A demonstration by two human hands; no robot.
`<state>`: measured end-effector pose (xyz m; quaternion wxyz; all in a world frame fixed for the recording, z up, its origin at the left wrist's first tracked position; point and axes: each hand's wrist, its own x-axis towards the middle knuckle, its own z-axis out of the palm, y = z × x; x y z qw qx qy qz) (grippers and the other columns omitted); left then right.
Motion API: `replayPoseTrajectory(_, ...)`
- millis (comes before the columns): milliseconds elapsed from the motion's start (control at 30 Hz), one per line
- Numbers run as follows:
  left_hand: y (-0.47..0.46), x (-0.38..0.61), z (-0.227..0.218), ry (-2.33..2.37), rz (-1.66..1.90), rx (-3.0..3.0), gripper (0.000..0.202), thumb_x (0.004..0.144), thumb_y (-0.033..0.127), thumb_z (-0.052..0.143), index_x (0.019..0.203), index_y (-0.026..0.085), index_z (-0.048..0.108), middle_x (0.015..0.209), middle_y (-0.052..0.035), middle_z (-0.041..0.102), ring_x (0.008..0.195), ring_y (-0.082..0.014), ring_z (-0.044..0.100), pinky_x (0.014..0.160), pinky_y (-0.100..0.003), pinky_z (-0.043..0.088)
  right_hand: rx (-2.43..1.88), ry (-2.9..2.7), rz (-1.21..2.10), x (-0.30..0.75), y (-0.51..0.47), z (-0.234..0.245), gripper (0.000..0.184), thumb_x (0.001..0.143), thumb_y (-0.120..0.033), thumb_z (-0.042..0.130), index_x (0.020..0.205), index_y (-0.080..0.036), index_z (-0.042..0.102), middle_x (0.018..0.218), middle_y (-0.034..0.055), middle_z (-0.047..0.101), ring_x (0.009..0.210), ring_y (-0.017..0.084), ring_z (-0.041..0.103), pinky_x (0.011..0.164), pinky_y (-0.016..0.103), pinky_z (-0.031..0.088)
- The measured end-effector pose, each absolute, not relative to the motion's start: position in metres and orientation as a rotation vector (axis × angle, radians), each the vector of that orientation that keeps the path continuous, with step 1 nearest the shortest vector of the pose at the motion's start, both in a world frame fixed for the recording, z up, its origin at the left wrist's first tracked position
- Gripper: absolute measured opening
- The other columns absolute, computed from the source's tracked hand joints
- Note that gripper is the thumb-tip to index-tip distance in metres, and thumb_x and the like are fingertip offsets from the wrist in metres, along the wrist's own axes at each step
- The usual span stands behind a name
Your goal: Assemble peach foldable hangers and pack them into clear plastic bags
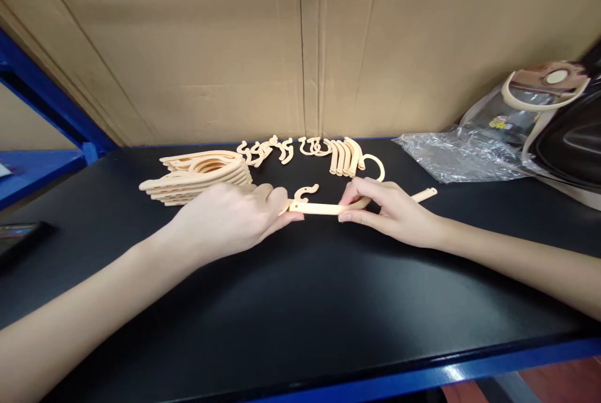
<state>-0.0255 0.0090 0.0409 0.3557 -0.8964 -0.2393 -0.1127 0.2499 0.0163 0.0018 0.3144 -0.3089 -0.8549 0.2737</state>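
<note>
Both hands grip one cream plastic hanger piece (pixel 319 208) just above the black tabletop (pixel 300 303). My left hand (pixel 230 221) pinches its left end, fingers closed. My right hand (pixel 392 209) pinches the right part, thumb under and fingers over; the piece's far end (pixel 425 194) sticks out past the hand. A small cream hook (pixel 306 192) rises from the piece between the hands. Behind my left hand lies a stack of finished cream hangers (pixel 200 174).
Loose cream hooks (pixel 267 150) and a row of curved cream parts (pixel 345 156) lie at the back. A crumpled clear plastic bag (pixel 462 156) and dark bags sit at the right. A phone (pixel 19 237) lies at the left edge. Cardboard wall (pixel 300 40) behind; blue shelf frame (pixel 51 115).
</note>
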Motion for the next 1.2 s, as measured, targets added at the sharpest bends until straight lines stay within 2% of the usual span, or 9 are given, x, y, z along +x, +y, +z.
replayPoseTrajectory(333,0.0023,-0.0242,0.0424,-0.578,-0.27,-2.277,0.046,0.103,0.039,0.044,0.067,0.016,0.059,0.052,-0.0033,0.052,0.043,-0.0188,0.05,0.042,-0.031,0.017,-0.842,-2.227,0.975,0.2521,0.0175,0.0021,0.023,0.093,-0.041,0.066,0.088,-0.019,0.06,0.084,0.0007,0.07,0.075,0.014,0.066,0.067,0.027,0.052)
replayPoseTrajectory(600,0.0009,-0.0219,0.0411,-0.546,-0.303,-2.232,0.043,0.1,0.039,0.053,0.064,0.017,0.058,0.05,-0.0021,0.051,0.043,-0.0179,0.051,0.043,-0.029,0.014,-0.878,-2.245,1.003,0.2524,0.0185,0.003,0.028,0.093,-0.045,0.065,0.088,-0.019,0.058,0.079,-0.001,0.066,0.069,0.012,0.058,0.061,0.024,0.044)
replayPoseTrajectory(700,0.0,-0.0209,0.0414,-0.519,-0.306,-2.215,0.044,0.1,0.038,0.051,0.063,0.017,0.057,0.049,-0.0012,0.05,0.042,-0.0175,0.051,0.042,-0.029,0.016,-0.888,-2.259,0.982,0.2525,0.0187,0.0031,0.03,0.094,-0.048,0.064,0.087,-0.019,0.058,0.075,-0.0019,0.064,0.065,0.011,0.055,0.059,0.024,0.041)
replayPoseTrajectory(1000,0.0009,-0.0216,0.0404,-0.494,-0.323,-2.172,0.052,0.107,0.039,0.038,0.063,0.017,0.056,0.049,0.0006,0.05,0.041,-0.0158,0.053,0.04,-0.029,0.022,-0.876,-2.308,0.939,0.2534,0.0204,0.0028,0.029,0.097,-0.047,0.059,0.089,-0.02,0.054,0.077,-0.0025,0.062,0.068,0.012,0.055,0.065,0.026,0.041)
replayPoseTrajectory(1200,0.0021,-0.0225,0.0399,-0.435,-0.346,-2.194,0.051,0.105,0.039,0.043,0.062,0.016,0.055,0.049,0.0004,0.049,0.04,-0.0149,0.051,0.04,-0.028,0.022,-0.842,-2.328,0.924,0.2532,0.0207,0.0024,0.027,0.097,-0.046,0.06,0.09,-0.02,0.055,0.077,-0.0029,0.062,0.068,0.012,0.055,0.064,0.026,0.041)
